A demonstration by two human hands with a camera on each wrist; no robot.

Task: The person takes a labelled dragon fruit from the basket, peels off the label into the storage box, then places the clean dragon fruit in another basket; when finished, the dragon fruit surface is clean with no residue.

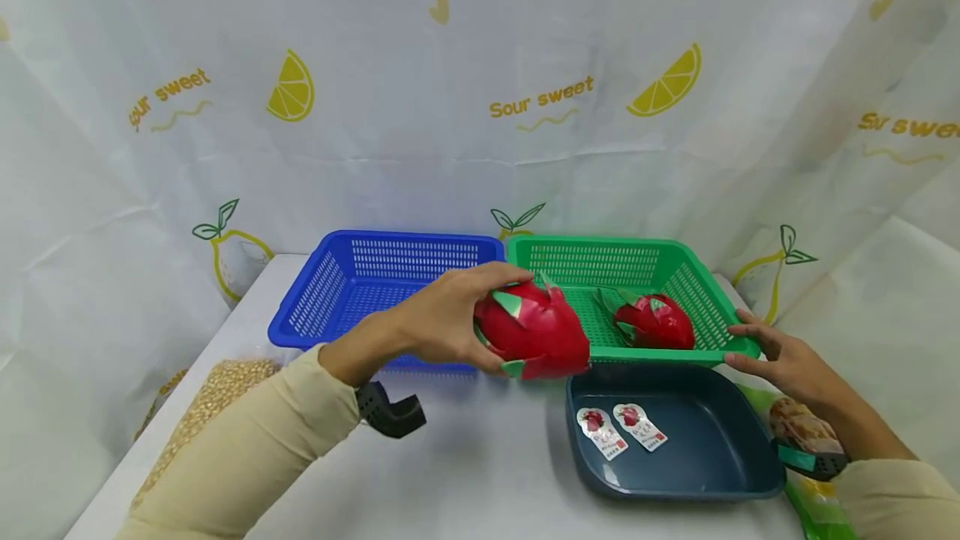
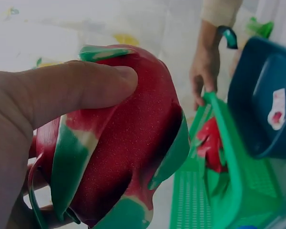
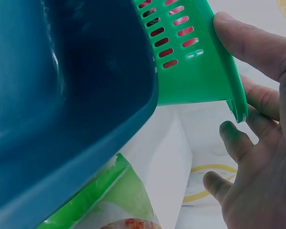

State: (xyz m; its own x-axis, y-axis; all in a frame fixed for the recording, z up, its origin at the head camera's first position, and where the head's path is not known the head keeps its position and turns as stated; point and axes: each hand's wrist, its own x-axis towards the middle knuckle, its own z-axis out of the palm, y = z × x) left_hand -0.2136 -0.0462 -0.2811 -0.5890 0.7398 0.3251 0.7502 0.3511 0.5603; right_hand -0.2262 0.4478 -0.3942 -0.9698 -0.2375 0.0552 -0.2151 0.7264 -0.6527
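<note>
My left hand (image 1: 450, 315) grips a red dragon fruit (image 1: 538, 332) with green scales, holding it up in front of the gap between the two baskets. In the left wrist view the thumb lies along the skin of the dragon fruit (image 2: 128, 138), while the other fingers are mostly hidden behind it. A second dragon fruit (image 1: 656, 323) lies inside the green basket (image 1: 630, 355). At that basket's right front corner is my right hand (image 1: 783, 361), its fingers spread. The right wrist view has the thumb (image 3: 250, 40) touching the rim of the green basket (image 3: 200, 86).
A blue basket (image 1: 311, 302) stands left of the green one. The dark blue basin (image 1: 712, 440) in front holds two dragon fruit labels (image 1: 602, 432). A bag of yellowish kernels (image 1: 202, 407) lies left; a green-and-white package (image 1: 817, 494) lies right. White printed sheeting hangs behind.
</note>
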